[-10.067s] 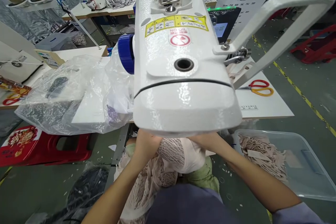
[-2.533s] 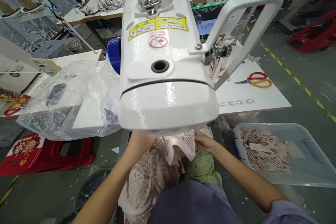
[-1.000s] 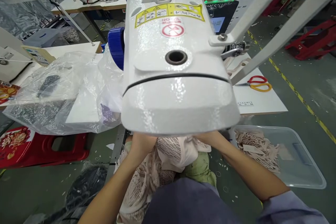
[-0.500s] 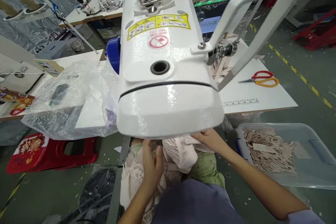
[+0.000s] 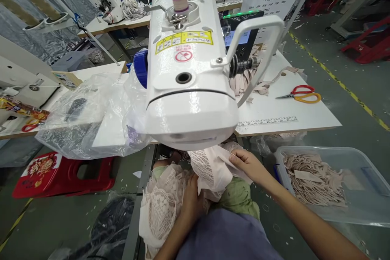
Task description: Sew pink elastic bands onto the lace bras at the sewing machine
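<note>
Below the head of a white sewing machine (image 5: pixel 190 118), a pale pink lace bra (image 5: pixel 213 166) lies across my lap. My right hand (image 5: pixel 248 164) pinches its plain fabric edge between thumb and fingers. At the bra's lower left side, my left hand (image 5: pixel 193 197) has its fingers curled against the lace, partly tucked beneath the fabric. More cream lace garments (image 5: pixel 163 207) are heaped on the left of my lap. The machine's head hides its needle area from view.
Red and yellow scissors (image 5: pixel 301 94) and a ruler (image 5: pixel 268 121) lie on the white tabletop (image 5: pixel 317 115). A clear bin (image 5: pixel 362 170) of beige straps stands at the right. Plastic sheeting (image 5: pixel 100 109) covers the left table, above a red stool (image 5: pixel 67 176).
My left hand has shifted right and down onto the bra. My right hand still pinches the fabric, which is now spread more into view. The head view has tilted and pulled back slightly.
</note>
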The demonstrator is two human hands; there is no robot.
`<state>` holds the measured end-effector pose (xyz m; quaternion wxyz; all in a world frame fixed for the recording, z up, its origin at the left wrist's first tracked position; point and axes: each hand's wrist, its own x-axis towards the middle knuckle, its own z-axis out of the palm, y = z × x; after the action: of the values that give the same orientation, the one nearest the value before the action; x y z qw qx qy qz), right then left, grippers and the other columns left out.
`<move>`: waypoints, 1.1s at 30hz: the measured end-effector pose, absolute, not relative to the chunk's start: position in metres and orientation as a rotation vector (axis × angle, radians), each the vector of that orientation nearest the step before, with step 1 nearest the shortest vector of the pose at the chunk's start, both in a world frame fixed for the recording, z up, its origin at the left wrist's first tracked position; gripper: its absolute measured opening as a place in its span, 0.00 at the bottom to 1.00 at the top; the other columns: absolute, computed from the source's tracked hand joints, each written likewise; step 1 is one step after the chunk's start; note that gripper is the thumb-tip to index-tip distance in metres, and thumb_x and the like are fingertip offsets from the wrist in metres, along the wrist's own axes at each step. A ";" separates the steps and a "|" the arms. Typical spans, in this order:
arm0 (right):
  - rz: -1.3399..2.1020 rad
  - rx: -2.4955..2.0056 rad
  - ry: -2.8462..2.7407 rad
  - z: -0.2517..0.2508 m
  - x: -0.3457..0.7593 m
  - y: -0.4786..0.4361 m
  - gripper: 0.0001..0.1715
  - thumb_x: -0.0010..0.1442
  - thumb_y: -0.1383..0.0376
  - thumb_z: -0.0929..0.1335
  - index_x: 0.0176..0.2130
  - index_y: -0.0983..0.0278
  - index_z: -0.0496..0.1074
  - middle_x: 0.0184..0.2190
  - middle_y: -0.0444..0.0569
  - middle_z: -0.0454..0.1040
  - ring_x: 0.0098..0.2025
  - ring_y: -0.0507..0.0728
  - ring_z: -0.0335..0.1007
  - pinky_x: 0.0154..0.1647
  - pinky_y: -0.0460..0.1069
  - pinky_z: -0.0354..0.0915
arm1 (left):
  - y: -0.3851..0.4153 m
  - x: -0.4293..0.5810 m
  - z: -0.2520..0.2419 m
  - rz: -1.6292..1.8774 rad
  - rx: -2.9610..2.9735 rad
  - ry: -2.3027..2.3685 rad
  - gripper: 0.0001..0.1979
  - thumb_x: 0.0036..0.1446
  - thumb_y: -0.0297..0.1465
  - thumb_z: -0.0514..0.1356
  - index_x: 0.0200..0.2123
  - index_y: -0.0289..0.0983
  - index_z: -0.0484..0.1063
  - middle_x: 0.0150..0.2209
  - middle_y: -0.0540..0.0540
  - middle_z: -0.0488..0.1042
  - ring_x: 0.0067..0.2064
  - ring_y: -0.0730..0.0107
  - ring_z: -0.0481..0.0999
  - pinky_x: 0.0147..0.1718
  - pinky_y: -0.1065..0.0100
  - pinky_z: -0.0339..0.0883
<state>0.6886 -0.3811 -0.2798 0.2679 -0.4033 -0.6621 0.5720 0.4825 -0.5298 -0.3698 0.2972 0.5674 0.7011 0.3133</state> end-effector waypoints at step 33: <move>0.818 -1.300 -2.694 -0.355 0.651 -0.395 0.54 0.51 0.50 0.75 0.67 0.68 0.57 0.68 0.70 0.54 0.68 0.80 0.49 0.67 0.70 0.50 | -0.636 0.376 -0.293 -0.411 1.375 2.220 0.19 0.64 0.36 0.39 0.22 0.41 0.57 0.30 0.41 0.75 0.34 0.60 0.77 0.32 0.65 0.61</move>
<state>0.6510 -0.3948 -0.3545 0.0201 -0.4190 -0.8686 0.2638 0.3758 -0.6355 -0.2927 0.2465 0.5040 0.8139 -0.1506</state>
